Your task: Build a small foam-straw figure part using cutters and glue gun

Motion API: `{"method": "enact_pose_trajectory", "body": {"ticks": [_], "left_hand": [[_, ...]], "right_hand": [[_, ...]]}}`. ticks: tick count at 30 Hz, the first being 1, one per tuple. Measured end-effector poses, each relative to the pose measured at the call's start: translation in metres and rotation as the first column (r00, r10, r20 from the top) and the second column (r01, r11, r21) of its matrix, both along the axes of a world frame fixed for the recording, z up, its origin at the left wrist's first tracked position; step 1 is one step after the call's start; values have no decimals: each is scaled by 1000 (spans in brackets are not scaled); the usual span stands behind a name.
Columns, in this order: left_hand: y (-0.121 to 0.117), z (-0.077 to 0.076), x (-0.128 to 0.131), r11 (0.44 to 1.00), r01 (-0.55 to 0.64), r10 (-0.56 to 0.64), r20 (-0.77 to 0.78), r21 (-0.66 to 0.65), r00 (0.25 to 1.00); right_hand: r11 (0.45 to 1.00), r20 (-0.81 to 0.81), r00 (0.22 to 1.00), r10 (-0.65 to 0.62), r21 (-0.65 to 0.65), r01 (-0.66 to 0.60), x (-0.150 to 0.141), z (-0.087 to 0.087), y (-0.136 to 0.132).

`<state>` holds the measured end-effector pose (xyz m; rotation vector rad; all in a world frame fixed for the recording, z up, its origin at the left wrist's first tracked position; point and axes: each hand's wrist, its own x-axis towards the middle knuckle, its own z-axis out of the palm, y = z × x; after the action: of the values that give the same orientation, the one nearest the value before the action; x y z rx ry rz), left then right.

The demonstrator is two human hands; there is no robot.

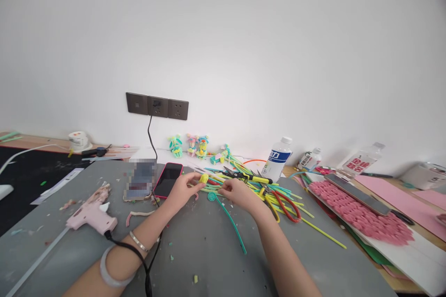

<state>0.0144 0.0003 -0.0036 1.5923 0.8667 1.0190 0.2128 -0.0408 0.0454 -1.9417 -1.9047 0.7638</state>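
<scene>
Left hand (184,190): pinching yellow piece (204,178), twelve o'clock
Right hand (239,193): grip, can't tell
Work: likely shaping; next needs steadiness

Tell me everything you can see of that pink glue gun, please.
The pink glue gun, seemingly plastic, lies on its side on the grey tabletop. Its front end, pointing away and rightward, is caked in lumpy, pinkish-brown residue. A small white part shows beside the body. A long, whitish stick juts from its rear toward the near left; a black cord leaves its handle. Neither hand touches it.
</scene>
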Motion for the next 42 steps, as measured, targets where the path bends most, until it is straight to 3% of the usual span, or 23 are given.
{"method": "enact_pose_trajectory", "body": {"ticks": [5, 14, 18, 27, 42], "left_hand": [[-2, 5, 0, 999, -35, 35, -17, 8, 999], [-3, 6, 1, 1000, 19, -19, -10, -18, 1000], [-1, 1, 1, 998, 61, -61, 6, -36, 998], [-3, -2, 2, 982, 154, -156, -12, -107, 988], [-6, 5, 2, 981, 117, -114, 26, -157, 993]], "right_hand": [[999, -104, 995, 0, -35, -4, -10, -26, 14], [997, -315, 946, 75, -5, -80, -4, -42, 13], [996, -459, 885, 80, 11, -84, 7, -41, 16], [987, -729, 685, 3, 112, 116, 7, -37, 21], [988, -743, 657, 123, 154, -10, -6, -40, 19]]}}
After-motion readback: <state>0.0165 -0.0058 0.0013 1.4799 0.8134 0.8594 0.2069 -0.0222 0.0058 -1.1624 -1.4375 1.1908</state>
